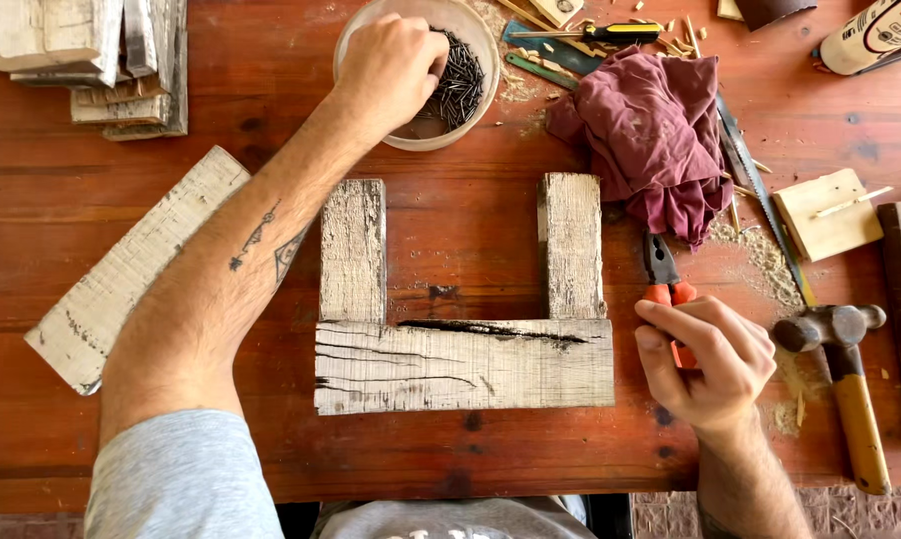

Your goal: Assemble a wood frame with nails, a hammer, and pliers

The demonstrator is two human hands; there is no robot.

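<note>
The left hand (391, 62) dips pinched fingers into the round translucent plastic bowl (366, 30) of dark steel nails (457, 85), while the right hand (710, 361) rests loosely curled, holding nothing, on the red wooden desk (470, 225).

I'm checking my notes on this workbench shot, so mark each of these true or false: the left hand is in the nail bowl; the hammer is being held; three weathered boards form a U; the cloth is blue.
1. The left hand reaches into the bowl of nails. True.
2. The right hand holds the hammer. False: the hammer lies on the table beside it, untouched.
3. Three weathered boards lie in a U shape. True.
4. The crumpled cloth is blue. False: it is dark red.
</note>
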